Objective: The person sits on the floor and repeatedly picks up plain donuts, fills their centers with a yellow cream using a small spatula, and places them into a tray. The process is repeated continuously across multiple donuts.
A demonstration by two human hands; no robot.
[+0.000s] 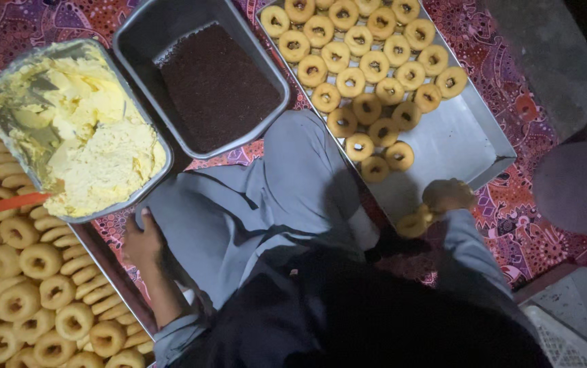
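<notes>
Roughly two thirds of the shiny rectangular metal tray (467,140) was already filled with neat rows of golden ring-shaped pastries (365,58); the near end was left bare, so plenty was judged still to be done. One small golden ring pastry (413,223) was gripped by the right hand (447,196) just at that tray's near edge. The left hand (143,242) was rested, loosely curled and empty, well left of the tray. Beside the tray, a grey loaf-shaped tin (201,75) was half filled with dark chocolate sprinkles. Further left, a foil-grey tub (75,129) was heaped with pale yellow cream, and a heap of plain rings (27,272) was piled beyond it.
</notes>
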